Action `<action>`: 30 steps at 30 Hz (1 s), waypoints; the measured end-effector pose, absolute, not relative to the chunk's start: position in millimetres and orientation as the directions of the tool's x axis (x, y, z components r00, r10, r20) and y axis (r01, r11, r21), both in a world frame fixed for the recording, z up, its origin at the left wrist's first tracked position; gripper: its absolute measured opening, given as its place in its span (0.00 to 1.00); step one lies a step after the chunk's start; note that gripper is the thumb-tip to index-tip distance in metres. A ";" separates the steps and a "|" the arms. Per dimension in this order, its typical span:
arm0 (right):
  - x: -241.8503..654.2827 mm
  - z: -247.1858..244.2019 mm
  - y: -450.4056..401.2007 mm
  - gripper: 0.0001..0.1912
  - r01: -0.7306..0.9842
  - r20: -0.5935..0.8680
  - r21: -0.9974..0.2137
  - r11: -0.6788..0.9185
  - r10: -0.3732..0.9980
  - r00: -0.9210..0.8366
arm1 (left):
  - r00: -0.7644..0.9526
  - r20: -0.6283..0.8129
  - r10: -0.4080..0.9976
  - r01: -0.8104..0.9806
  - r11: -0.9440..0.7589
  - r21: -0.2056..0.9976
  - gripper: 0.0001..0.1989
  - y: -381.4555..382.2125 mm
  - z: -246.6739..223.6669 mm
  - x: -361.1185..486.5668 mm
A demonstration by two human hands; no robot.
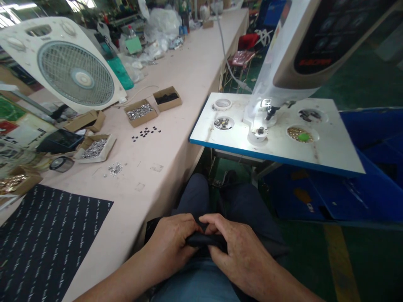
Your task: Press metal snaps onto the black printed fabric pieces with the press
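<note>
Low over the lap, my left hand [176, 237] and my right hand [231, 241] both grip a dark piece of fabric [204, 240]. Between the hands the fabric is bunched into a fold, with fingers and thumbs closed on it from each side. Most of the cloth is hidden by the hands or merges with the dark trousers below. To the right front stands a fastener press machine [261, 113] on a white table with a blue edge.
Left of me runs a long covered table [170, 138] with a box fan [78, 75], small boxes of metal parts [140, 113], loose black pieces [145, 133], a small metal heap [115, 168] and printed black cloth [47, 239]. Blue bins [330, 188] stand under the press table [333, 130].
</note>
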State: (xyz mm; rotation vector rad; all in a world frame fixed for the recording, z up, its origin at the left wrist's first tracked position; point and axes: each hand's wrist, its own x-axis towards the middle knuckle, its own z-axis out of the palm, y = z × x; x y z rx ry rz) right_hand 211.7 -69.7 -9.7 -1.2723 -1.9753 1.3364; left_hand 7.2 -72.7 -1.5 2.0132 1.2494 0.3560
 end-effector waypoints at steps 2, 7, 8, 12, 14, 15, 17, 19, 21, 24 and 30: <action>212.6 -11.2 -66.6 0.29 0.437 -0.147 -0.895 0.089 0.866 -0.478 | 0.455 -0.208 0.866 0.653 -0.165 0.739 0.05 -70.6 0.2 9.4; 216.0 -9.2 -58.2 0.22 0.331 -0.259 -0.939 -0.095 0.827 -0.498 | 0.436 -0.495 0.752 0.546 0.216 0.809 0.10 -64.4 2.9 9.5; 216.7 -9.8 -57.1 0.22 0.296 -0.284 -0.944 -0.145 0.814 -0.506 | 0.448 -0.529 0.721 0.510 0.281 0.813 0.12 -63.8 2.6 8.8; 220.4 -16.9 -54.8 0.22 0.158 -0.359 -0.931 -0.328 0.755 -0.549 | 0.496 -0.597 0.631 0.389 0.453 0.802 0.15 -63.1 1.6 6.3; 221.8 -21.4 -54.4 0.22 0.095 -0.387 -0.907 -0.410 0.725 -0.570 | 0.519 -0.607 0.602 0.369 0.483 0.794 0.16 -62.5 2.0 5.5; 222.3 -23.3 -54.2 0.22 0.067 -0.401 -0.891 -0.448 0.709 -0.580 | 0.527 -0.611 0.591 0.363 0.493 0.791 0.16 -62.1 2.2 5.2; 222.5 -26.3 -53.8 0.21 0.018 -0.417 -0.861 -0.508 0.687 -0.595 | 0.540 -0.614 0.575 0.353 0.508 0.786 0.16 -61.3 2.7 4.7; 222.1 -28.1 -53.1 0.20 -0.034 -0.421 -0.834 -0.551 0.675 -0.606 | 0.538 -0.625 0.566 0.343 0.530 0.776 0.16 -61.0 2.8 4.3; 221.5 -29.3 -52.3 0.20 -0.071 -0.422 -0.814 -0.576 0.671 -0.610 | 0.523 -0.638 0.565 0.337 0.550 0.764 0.16 -61.5 2.5 4.0; 220.8 -31.1 -52.3 0.21 -0.093 -0.428 -0.799 -0.594 0.670 -0.606 | 0.495 -0.659 0.566 0.332 0.578 0.746 0.16 -63.5 0.8 3.9; 221.0 -35.5 -54.8 0.19 -0.090 -0.462 -0.785 -0.613 0.676 -0.574 | 0.443 -0.674 0.591 0.353 0.577 0.737 0.17 -66.3 -6.7 6.2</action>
